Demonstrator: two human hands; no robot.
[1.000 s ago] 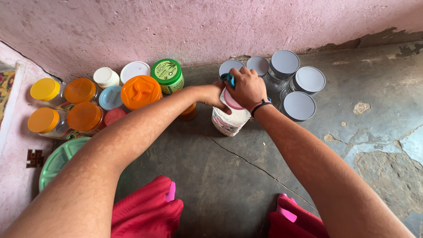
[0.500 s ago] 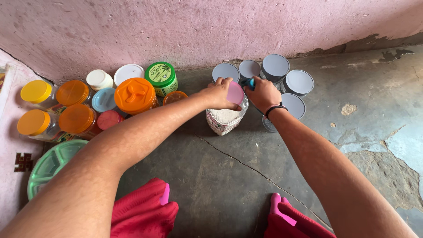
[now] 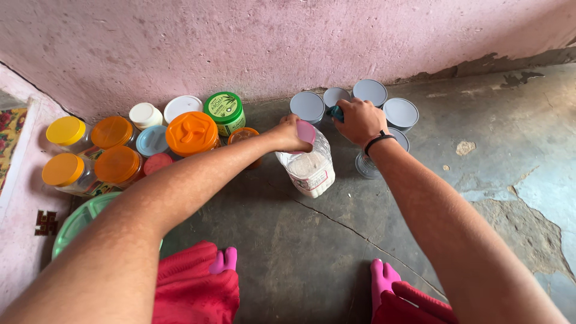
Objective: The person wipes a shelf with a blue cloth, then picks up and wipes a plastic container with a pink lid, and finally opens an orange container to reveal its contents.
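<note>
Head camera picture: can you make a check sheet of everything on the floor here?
Surface: grey cracked concrete floor, patchy at right.
Job's things: clear plastic jar with white powder, tilted; pink lid at its top.
Clutter: orange-lidded jars, yellow-lidded jars, green-lidded tub, grey-lidded tins, green plate.
Grippers: left hand grips the jar top; right hand holds a small blue thing over the tins.
Cables: nothing seen.
Surroundings: pink wall; red cloth.

grey tins (image 3: 384, 99) crowd wall, foreground floor (image 3: 300, 252) open
</note>
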